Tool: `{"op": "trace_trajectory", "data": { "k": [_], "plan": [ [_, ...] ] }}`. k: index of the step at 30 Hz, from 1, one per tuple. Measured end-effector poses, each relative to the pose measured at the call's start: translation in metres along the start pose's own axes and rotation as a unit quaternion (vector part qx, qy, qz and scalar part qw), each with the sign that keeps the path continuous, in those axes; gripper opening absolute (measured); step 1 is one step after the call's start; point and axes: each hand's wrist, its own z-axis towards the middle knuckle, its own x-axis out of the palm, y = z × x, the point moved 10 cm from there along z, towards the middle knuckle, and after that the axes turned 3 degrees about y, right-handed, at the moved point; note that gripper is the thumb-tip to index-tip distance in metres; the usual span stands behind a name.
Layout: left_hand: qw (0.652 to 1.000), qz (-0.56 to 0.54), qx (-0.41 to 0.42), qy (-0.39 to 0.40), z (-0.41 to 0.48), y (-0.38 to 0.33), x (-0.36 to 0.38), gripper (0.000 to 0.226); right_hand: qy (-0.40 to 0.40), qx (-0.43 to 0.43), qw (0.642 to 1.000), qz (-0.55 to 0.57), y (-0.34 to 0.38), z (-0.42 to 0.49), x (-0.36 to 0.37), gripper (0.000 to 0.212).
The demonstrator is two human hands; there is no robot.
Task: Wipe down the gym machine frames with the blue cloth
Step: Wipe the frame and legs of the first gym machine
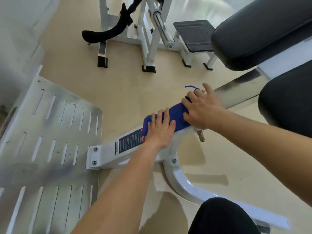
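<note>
Centre of the frame: thick blue fabric cloth point(176, 115) is folded and draped over the top of a white painted steel frame beam point(108, 153). The beam runs from the bolted bracket at lower left up toward the centre right. The cloth sits on the beam's upper stretch, just past the dark instruction label point(130, 141), so the label end looks not yet covered by the wipe.

Both hands are on the cloth, probably so the fold stays wrapped over the beam and takes even pressure along its length.

- Left hand point(160, 130), coming in from the bottom: flat, fingers straight and close together, palm pressing the near end of the cloth. It grips nothing.
- Right hand point(201, 109), coming in from the right: fingers spread wide, pressing the far end of the cloth. A thin blue loop from the cloth sticks out by its fingertips — whether it is hooked round a finger I cannot tell.

Slotted bare metal footplate point(50, 132) fills the left side, bolted to the beam's end. Black padded seat cushions point(263, 31) are at the upper and middle right. A second white machine frame point(148, 48) stands at the top centre, well apart and untouched.

Judgement: mid-wipe on this beam, other frames remain.
</note>
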Motion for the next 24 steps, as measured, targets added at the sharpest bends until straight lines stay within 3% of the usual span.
{"op": "trace_trajectory", "data": {
  "k": [4, 6, 10, 15, 20, 24],
  "plan": [
    [0.99, -0.137, -0.011, -0.027, 0.005, -0.016, -0.014, 0.064, -0.008, 0.049, 0.998, 0.028, -0.011, -0.001, -0.001, 0.053],
    [0.992, -0.117, -0.007, -0.051, -0.001, -0.003, -0.011, 0.074, -0.011, 0.049, 0.998, 0.031, 0.002, 0.003, 0.002, 0.053],
    [0.988, -0.144, -0.038, -0.052, -0.004, 0.015, -0.01, 0.056, -0.04, 0.072, 0.995, 0.053, 0.002, 0.0, 0.008, 0.055],
    [0.945, -0.307, 0.094, -0.063, 0.004, -0.037, -0.046, 0.056, -0.108, 0.23, 0.959, 0.125, -0.037, -0.04, 0.015, 0.058],
    [0.919, -0.365, 0.148, -0.03, 0.016, -0.09, -0.075, 0.051, -0.104, 0.26, 0.946, 0.163, -0.05, -0.07, 0.03, 0.073],
    [0.908, -0.379, 0.176, -0.024, 0.028, -0.114, -0.088, 0.048, -0.148, 0.29, 0.92, 0.218, -0.046, -0.092, 0.036, 0.07]
  ]
}}
